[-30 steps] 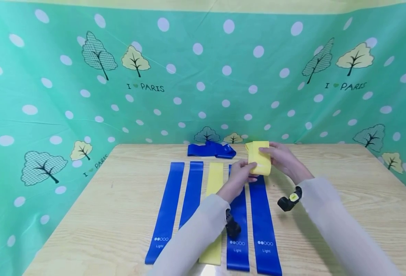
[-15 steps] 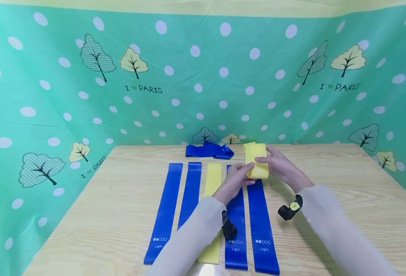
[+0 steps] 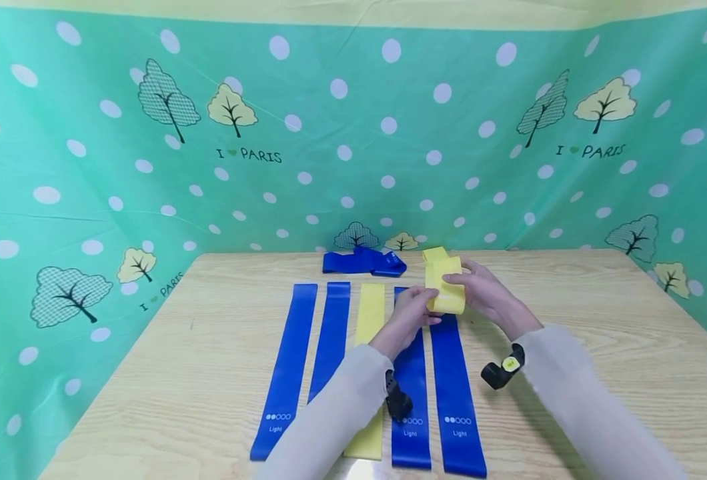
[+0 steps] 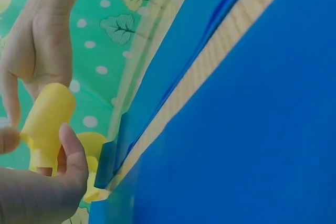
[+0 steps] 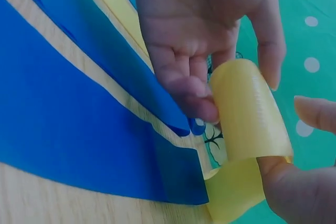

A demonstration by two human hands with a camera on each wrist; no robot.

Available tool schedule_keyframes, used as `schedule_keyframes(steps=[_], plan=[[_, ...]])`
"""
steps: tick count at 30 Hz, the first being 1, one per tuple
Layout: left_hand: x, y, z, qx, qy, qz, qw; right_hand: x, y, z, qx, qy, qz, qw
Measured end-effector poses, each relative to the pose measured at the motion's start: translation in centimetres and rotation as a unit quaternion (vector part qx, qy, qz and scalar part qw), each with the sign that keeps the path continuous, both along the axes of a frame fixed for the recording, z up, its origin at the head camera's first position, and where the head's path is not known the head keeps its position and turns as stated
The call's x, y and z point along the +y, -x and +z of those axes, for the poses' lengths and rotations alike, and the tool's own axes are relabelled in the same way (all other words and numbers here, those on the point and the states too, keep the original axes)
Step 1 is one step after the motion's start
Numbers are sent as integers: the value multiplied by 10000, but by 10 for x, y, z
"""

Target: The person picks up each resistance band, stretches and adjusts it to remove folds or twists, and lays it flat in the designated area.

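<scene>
Both hands hold a yellow resistance band (image 3: 446, 297) above the far end of the rightmost blue resistance band (image 3: 457, 393). The yellow one is looped over on itself into a short roll, and a strip of it sticks out behind. My left hand (image 3: 409, 315) pinches its lower left edge. From the right, my right hand (image 3: 489, 294) grips it, with the thumb across the front. The right wrist view shows the rounded yellow roll (image 5: 247, 111) between the fingers of both hands, with a looser loop below.
On the wooden table (image 3: 209, 367) lie other flat bands: a left blue band (image 3: 287, 367), a second blue band (image 3: 332, 333), a flat yellow band (image 3: 370, 307) and another blue band (image 3: 411, 443). A crumpled blue band (image 3: 362, 261) sits by the green curtain (image 3: 305, 220).
The yellow roll and both hands have shifted slightly down and left. Its front part has dropped, so more of the strip behind shows. The flat bands have not been moved.
</scene>
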State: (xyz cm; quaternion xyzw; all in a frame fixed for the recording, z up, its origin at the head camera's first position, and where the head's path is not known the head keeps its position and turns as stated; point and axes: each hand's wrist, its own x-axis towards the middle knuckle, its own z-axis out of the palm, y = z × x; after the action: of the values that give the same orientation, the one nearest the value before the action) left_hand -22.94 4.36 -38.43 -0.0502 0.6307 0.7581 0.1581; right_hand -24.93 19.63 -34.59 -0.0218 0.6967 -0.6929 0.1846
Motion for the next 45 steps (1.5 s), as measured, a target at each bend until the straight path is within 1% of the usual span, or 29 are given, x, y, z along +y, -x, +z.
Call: schedule_keyframes(steps=[3,6,10,11,14,17,18,20,22,24,26,29,33,35,36,41,43,45], plan=[[1,0,0,-13,-163,63,9998,-1,-2,0,-10,180,-15,9998],[1,-2,1,78,-241,267,9993,-3,-3,1,-7,361,-34,9993],[-1,-5,0,589,-17,592,9965,-3,-3,1,-63,525,-108,9985],[-1,-5,0,727,54,620,9954,-3,-4,2,-81,555,-128,9983],[-1,-7,1,1034,333,501,9928,-3,-4,3,-94,589,-186,9980],[-1,-9,2,1245,818,237,9886,-2,-4,3,-55,618,-208,9979],[-1,-10,3,1323,1013,186,9858,-2,-4,4,-25,620,-196,9979],[0,-10,4,1535,1373,189,9784,-2,-4,4,19,631,-176,9979],[0,-11,5,1757,1687,294,9694,-2,-5,5,49,625,-167,9979],[0,-11,7,2054,1963,441,9578,-1,-5,5,101,536,-162,9984],[-1,-11,10,2322,2110,553,9479,1,-5,5,126,419,-197,9988],[-2,-8,13,2704,2263,638,9336,2,-5,4,205,54,-267,9994],[-2,-5,20,3015,2358,729,9210,1,-6,4,237,-363,-276,9987],[-2,-4,24,3025,2386,791,9194,1,-7,5,215,-463,-260,9984],[-2,-4,26,2987,2357,820,9211,2,-7,5,200,-499,-250,9982],[-4,0,31,2724,1963,881,9378,5,-9,3,29,-613,-374,9974],[-5,0,31,2652,1811,864,9431,7,-10,2,-62,-541,-369,9978],[-5,1,31,2575,1729,825,9471,8,-11,1,-176,-347,-288,9988]])
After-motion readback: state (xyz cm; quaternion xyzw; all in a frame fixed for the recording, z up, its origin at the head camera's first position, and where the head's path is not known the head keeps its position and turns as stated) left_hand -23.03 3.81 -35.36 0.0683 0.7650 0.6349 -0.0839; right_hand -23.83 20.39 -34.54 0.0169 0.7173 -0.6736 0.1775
